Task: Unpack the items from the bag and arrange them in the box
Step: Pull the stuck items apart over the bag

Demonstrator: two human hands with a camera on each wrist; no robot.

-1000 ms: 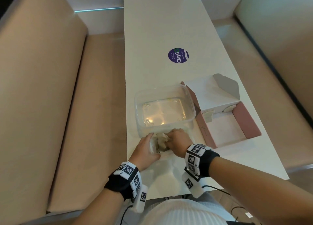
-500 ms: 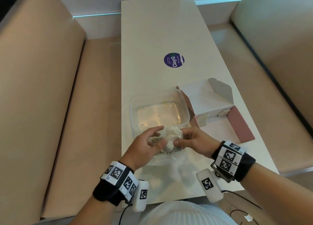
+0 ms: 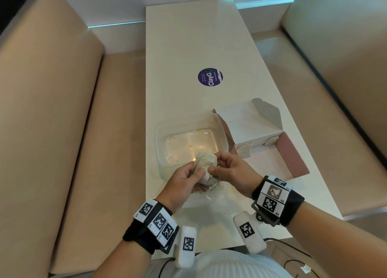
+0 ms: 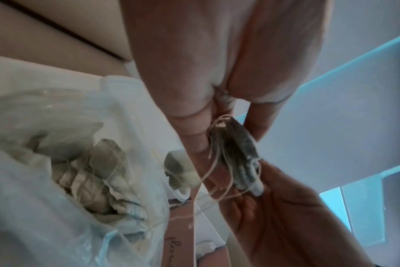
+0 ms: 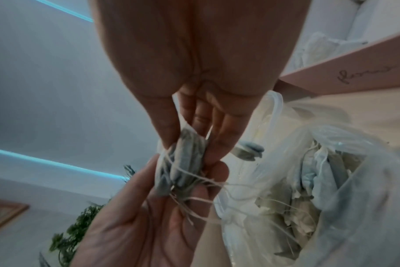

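Both hands — left hand (image 3: pixel 184 178), right hand (image 3: pixel 231 171) — have lifted, each grip pinching the tea-bag bundle (image 3: pixel 206 164).

Both hands raised together, left hand (image 3: pixel 184 180) and right hand (image 3: pixel 232 173) fingertips pinching inward

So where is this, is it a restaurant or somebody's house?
Probably a café or restaurant booth: long padded benches face each other across a narrow white table, which has a round promotional sticker stuck on it.
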